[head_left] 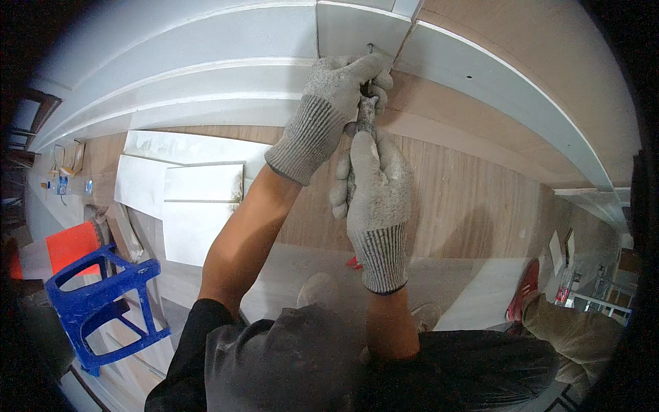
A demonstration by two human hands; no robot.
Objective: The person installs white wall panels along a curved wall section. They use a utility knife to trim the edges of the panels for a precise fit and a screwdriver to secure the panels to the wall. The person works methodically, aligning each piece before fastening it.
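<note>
Both my hands wear grey knit gloves. With bent fingers my left hand (343, 86) grips the far end of a slim hand tool, against a grey-white panel (360, 29). A thin metal pin (371, 48) stands out just above those fingers, in line with the tool; the fingers hide whether the two are one piece. Nearer to me, my right hand (377, 182) is closed round the worn grey handle (367, 115) of the same tool. A dark stretch of the tool shows between the two hands.
White board pieces (199, 182) lie on the floor at the left, near a blue plastic stool (103, 295) and an orange-red sheet (72, 247). White trim (508, 86) runs along the far side. Another person's red shoe (527, 288) stands at the right.
</note>
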